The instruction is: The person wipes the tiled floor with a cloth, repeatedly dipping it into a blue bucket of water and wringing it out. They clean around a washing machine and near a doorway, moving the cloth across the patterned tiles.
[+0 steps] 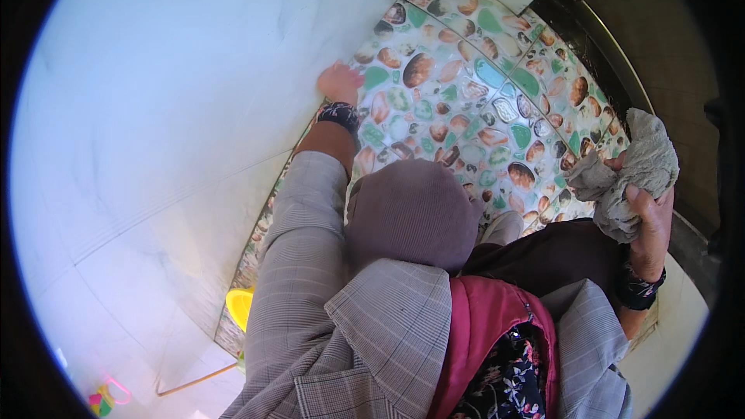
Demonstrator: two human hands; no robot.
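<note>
My right hand (652, 213) is closed around a crumpled, damp-looking grey cloth (648, 159). It holds the bunched cloth up at the right, beside the dark doorway. My left arm reaches forward along the white wall. At its end my left hand (340, 83) rests low where the wall meets the floor, with fingers stretched out and nothing visible in them. The tiled floor (485, 112) has a glossy pattern of green, brown and white pebbles.
White wall tiles (194, 77) rise along the left. A dark door frame with a metal strip (617, 54) borders the right. My bent knee (415, 213) is in the middle. Lower left are a yellow plastic object (239, 307), a thin brown stick (198, 379) and small bright plastic things (101, 401).
</note>
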